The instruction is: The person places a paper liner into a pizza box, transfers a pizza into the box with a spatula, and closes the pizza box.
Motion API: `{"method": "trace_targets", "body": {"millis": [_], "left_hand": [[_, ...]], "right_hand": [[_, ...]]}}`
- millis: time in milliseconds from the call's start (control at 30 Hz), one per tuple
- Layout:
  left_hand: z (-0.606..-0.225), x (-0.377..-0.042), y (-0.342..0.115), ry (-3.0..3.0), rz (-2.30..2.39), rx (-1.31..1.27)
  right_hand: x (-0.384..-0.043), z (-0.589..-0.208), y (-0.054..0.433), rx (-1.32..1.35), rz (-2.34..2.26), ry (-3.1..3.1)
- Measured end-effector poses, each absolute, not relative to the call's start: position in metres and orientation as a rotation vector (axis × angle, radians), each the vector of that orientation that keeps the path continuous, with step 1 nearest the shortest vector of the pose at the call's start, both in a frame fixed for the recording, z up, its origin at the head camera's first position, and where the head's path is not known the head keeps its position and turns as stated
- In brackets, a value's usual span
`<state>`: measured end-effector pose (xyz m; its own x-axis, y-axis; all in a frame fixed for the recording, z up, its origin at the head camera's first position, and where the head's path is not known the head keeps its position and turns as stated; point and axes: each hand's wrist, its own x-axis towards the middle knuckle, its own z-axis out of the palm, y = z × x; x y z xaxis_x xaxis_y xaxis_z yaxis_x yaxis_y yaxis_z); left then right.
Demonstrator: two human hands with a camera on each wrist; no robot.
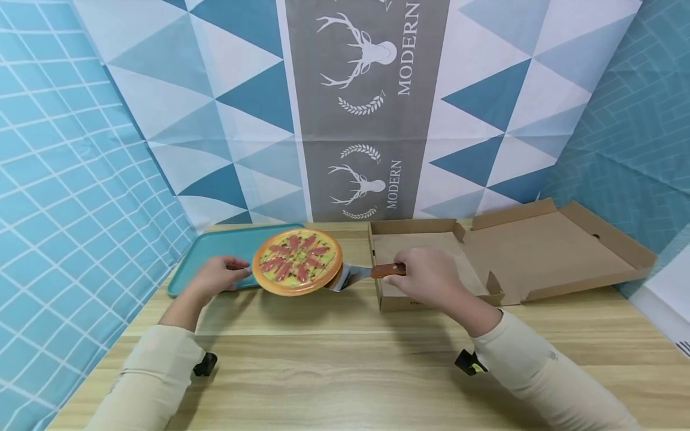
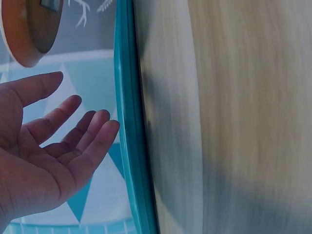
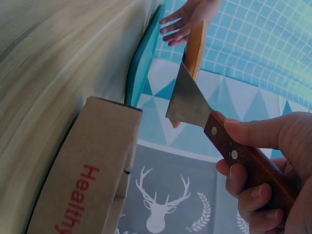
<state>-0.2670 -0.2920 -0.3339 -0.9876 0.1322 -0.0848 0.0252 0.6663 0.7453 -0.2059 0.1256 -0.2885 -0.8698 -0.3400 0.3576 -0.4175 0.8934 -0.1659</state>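
My right hand [image 1: 431, 274] grips the wooden handle [image 3: 248, 163] of a metal spatula [image 3: 187, 100]. Its blade lies under a round pizza [image 1: 297, 262] topped with pink strips, which is raised above the table. My left hand [image 1: 220, 276] is beside the pizza's left edge with fingers spread and slightly bent; in the left wrist view the hand [image 2: 53, 151] is apart from the pizza [image 2: 29, 29] and holds nothing. Behind and below the left hand is a teal tray [image 1: 207, 254].
An open cardboard pizza box [image 1: 420, 226] stands on the right, its lid [image 1: 555, 251] folded out to the right. The wooden table [image 1: 323, 371] runs in front of box and tray. Patterned cloth walls [image 1: 372, 120] stand behind and at both sides.
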Motion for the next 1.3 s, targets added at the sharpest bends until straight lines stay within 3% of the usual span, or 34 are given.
{"method": "trace_targets", "body": {"millis": [1300], "left_hand": [[-0.348,-0.272,-0.180,2.443,1.619,-0.036]], "right_hand": [[-0.181,-0.283,0.219,0.440,0.401,-2.771]]}}
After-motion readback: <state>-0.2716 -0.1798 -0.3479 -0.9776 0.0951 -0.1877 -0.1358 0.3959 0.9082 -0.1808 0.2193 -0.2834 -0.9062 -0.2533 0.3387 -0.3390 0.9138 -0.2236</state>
